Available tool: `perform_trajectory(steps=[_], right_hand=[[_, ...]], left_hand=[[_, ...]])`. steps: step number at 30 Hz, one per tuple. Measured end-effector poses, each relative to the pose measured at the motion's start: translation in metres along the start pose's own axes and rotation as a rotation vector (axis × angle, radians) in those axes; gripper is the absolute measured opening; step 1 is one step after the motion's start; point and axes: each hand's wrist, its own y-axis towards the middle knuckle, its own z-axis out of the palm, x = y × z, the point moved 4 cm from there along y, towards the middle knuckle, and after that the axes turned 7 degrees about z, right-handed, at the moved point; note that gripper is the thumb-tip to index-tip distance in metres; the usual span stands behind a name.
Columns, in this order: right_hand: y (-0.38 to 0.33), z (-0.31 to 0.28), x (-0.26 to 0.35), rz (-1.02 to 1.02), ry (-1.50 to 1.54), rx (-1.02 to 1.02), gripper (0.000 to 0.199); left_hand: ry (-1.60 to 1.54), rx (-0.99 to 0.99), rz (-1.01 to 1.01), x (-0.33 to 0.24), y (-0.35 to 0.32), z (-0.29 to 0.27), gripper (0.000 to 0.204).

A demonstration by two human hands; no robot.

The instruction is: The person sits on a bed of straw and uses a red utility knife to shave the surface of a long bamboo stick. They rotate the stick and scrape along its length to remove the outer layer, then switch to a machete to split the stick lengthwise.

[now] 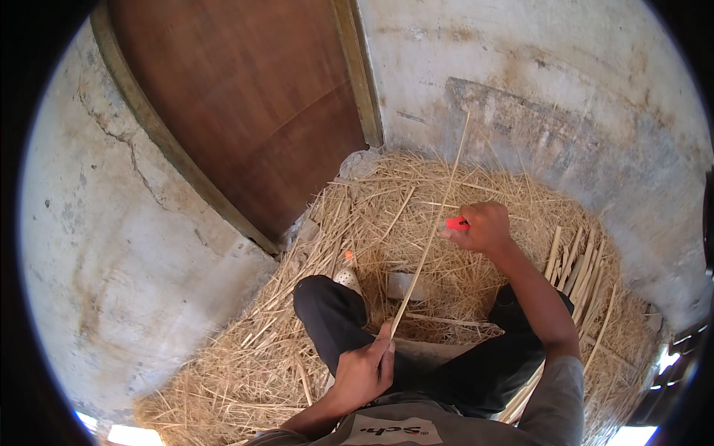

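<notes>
My left hand (364, 374) is low in the middle, close to my lap, with its fingers closed on the lower end of a long thin strip (425, 256) that looks like split bamboo. From there the strip slants up and to the right, its far tip ending in front of the wall. Beside the middle of the strip, my right hand (487, 227) is wrapped round a small red-handled tool (456, 223) with a black part. Its working end cannot be made out, and whether it touches the strip is unclear.
Straw-like shavings (401, 178) cover the floor around my bent legs. A bundle of split sticks (584, 267) lies at the right. A pale block (403, 286) and a small orange object (348, 254) are ahead. A brown door (245, 97) stands between stained walls (535, 67).
</notes>
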Motion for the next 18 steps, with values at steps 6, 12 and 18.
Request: perform_trajectory(steps=[6,12,18], right_hand=[[0.020,-0.008,-0.038,0.127,-0.071,0.048,0.066],[0.035,-0.004,-0.085,0.313,-0.187,0.068,0.069],[0.025,-0.001,-0.199,0.696,-0.243,0.062,0.075]], left_hand=[[-0.097,-0.043,0.025,-0.002,-0.020,0.004,0.043],[-0.070,0.152,-0.030,0.006,-0.035,0.004,0.046],[-0.205,0.284,-0.107,0.012,-0.056,0.013,0.044]])
